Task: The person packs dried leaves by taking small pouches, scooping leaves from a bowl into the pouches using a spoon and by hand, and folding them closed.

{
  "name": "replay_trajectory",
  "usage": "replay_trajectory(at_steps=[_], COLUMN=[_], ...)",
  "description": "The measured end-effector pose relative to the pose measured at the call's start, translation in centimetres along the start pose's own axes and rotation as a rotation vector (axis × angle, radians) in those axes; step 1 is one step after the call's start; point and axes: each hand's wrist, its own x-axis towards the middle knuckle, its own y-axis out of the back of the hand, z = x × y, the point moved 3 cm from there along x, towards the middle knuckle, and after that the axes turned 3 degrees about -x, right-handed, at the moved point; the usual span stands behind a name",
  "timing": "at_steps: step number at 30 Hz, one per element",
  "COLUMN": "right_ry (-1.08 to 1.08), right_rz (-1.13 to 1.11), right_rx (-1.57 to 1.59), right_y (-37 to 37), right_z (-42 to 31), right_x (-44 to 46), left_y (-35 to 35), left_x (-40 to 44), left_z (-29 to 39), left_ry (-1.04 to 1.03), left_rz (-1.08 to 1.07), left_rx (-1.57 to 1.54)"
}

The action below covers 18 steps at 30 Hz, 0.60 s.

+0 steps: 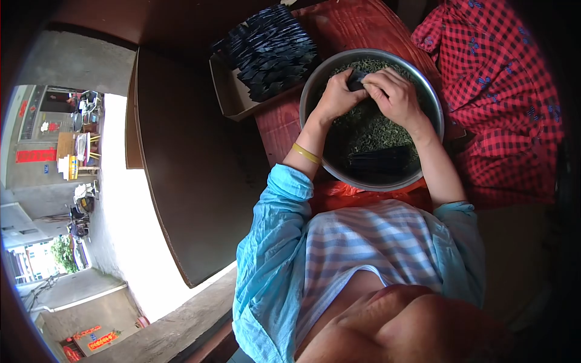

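Over a round metal basin [440, 115] of dried green leaves [378, 132], my two hands meet near its far side. My left hand [342, 95] is closed on a small dark packet [356, 80], with the thumb against it. The fingers of my right hand [392, 94] are bent together at the packet's right edge, partly hiding it. A bundle of flat black packets [380, 160] lies on the leaves at the near side of the basin. Left of the basin, many dark packets [272, 51] stand stacked in rows in an open cardboard box [242, 109].
The basin and box are on a reddish wooden table [279, 130]. Red and black checked cloth [502, 103] lies to the right. Orange-red plastic [363, 198] shows under the basin's near edge. A large dark board [193, 157] stands at the left, with a street beyond.
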Motion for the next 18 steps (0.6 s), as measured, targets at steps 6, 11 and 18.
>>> replay_trajectory(at_steps=[6, 11, 18], right_ry=[-0.350, -0.467, -0.439], right_rz=[-0.032, 0.070, 0.179], right_rx=[0.353, 0.604, 0.562], right_y=[-0.7, -0.8, 0.8], right_z=[2.8, 4.9, 4.4], right_x=[-1.0, -1.5, -1.1], left_y=[0.0, 0.0, 0.5], left_x=[-0.4, -0.4, -0.1], left_z=[1.2, 1.2, 0.7], left_ry=[0.045, 0.042, 0.000], left_rz=[-0.054, -0.053, 0.115], left_rx=[0.030, 0.071, 0.165])
